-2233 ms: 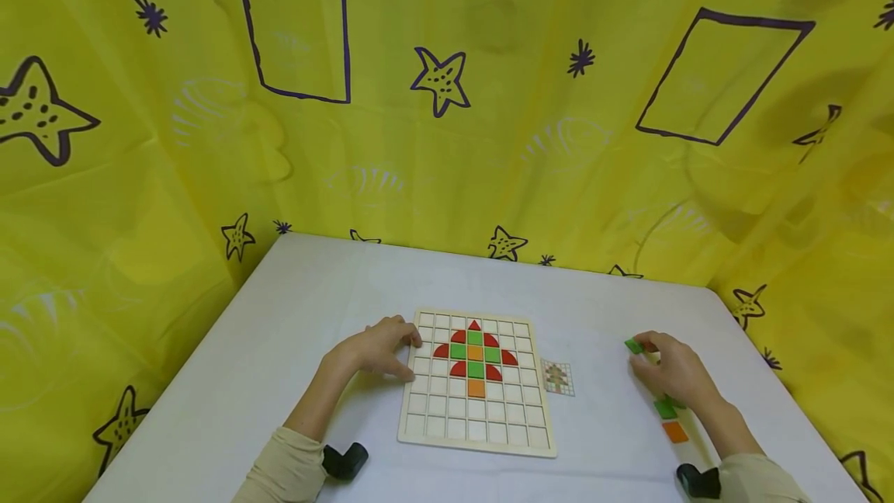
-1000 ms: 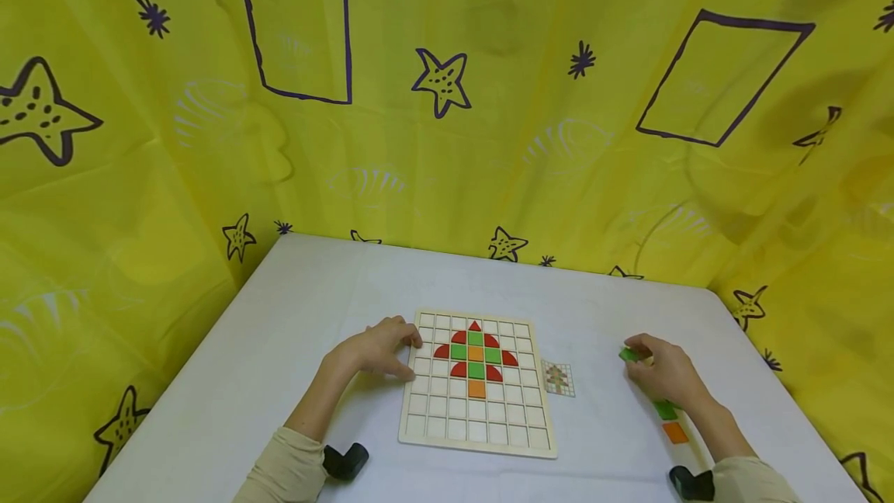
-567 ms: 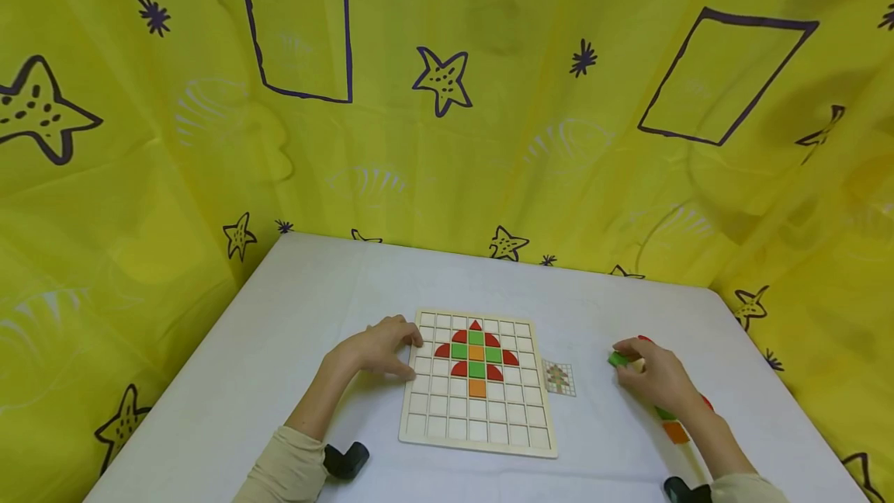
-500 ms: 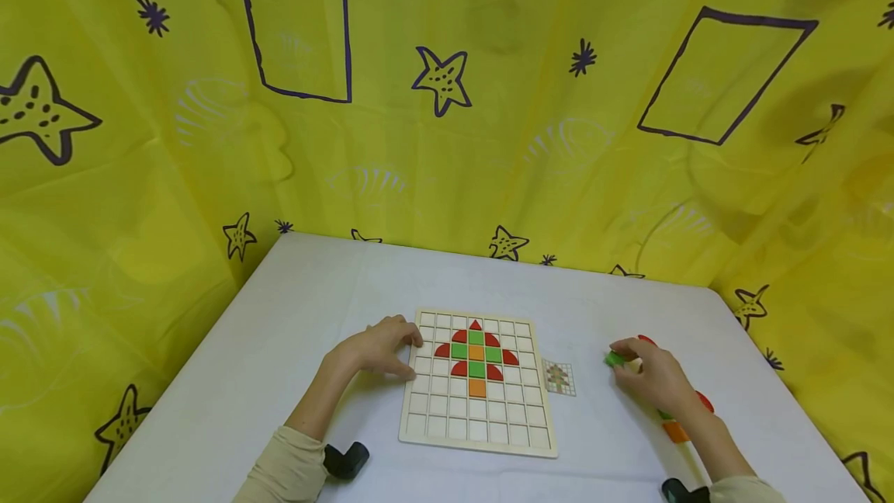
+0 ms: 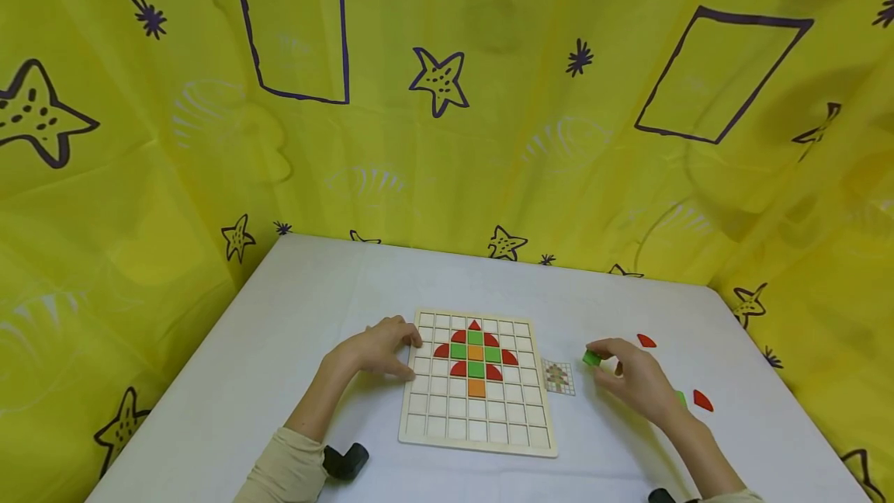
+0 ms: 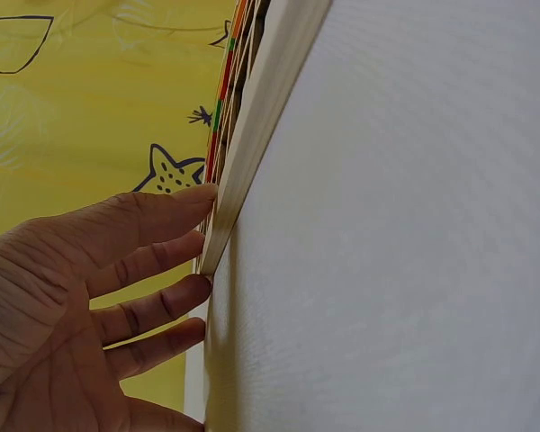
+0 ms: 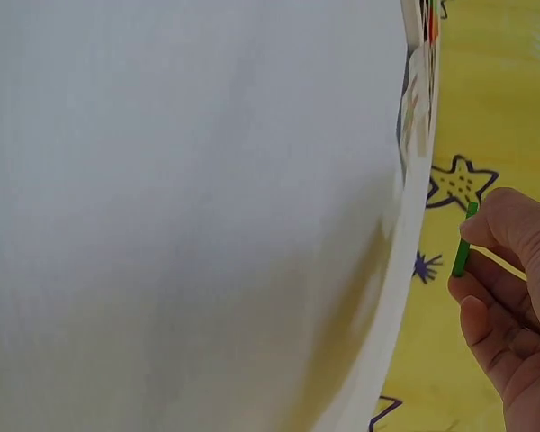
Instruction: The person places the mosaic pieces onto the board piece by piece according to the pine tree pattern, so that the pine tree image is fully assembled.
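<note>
My right hand (image 5: pixel 639 383) pinches a green square tile (image 5: pixel 591 358) between thumb and fingertips, a little to the right of the pattern card (image 5: pixel 559 377). In the right wrist view that green tile (image 7: pixel 465 241) shows edge-on, above the white tabletop. At the middle of the table lies a wooden grid board (image 5: pixel 436 429) with red, green and orange tiles forming a tree shape. The left hand (image 5: pixel 380 348) rests with relaxed, spread fingers against the board's left side. Seen from the left wrist, the thumb (image 6: pixel 153 216) touches the board's edge (image 6: pixel 252 135).
To the right of the right hand lie two loose red tiles (image 5: pixel 646 341) and a green tile (image 5: pixel 681 399), partly hidden by the wrist. A yellow patterned curtain (image 5: pixel 447 161) encloses the white table (image 5: pixel 335 278) at the back and sides.
The right hand has carried the green tile left, from the loose tiles toward the card, uncovering red tiles and covering the loose orange one. The left hand and board stay put.
</note>
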The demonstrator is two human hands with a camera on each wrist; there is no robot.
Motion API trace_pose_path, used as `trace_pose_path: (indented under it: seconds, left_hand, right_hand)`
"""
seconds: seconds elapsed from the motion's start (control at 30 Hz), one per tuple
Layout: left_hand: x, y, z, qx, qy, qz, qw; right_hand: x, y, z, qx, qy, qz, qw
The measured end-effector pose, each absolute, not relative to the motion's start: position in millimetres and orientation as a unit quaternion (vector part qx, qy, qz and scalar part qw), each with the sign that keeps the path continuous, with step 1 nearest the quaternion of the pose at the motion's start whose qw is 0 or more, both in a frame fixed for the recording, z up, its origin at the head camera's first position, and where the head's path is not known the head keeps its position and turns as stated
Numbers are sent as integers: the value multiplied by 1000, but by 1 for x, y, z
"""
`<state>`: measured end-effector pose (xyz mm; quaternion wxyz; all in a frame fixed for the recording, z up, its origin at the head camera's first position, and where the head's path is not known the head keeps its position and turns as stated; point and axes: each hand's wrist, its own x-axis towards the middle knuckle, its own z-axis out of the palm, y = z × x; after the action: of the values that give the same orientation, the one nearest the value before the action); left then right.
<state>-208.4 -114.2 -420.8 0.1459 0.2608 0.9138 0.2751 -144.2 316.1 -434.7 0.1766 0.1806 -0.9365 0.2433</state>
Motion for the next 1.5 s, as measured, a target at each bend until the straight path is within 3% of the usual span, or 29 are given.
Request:
trace_pose_path:
  seconds: [0.73, 1.2, 1.5]
  left_hand:
    - [-209, -114, -423, 254, 915, 277, 146]
    - [-210, -115, -424, 256, 916, 273, 147]
    - [-210, -114, -425, 251, 916, 275, 150]
  right_hand:
    - [-136, 261, -431, 262, -913, 275, 149]
    - [-130, 231, -429, 276, -926, 250, 67]
    - [-128, 215, -431, 315, -919, 233, 47]
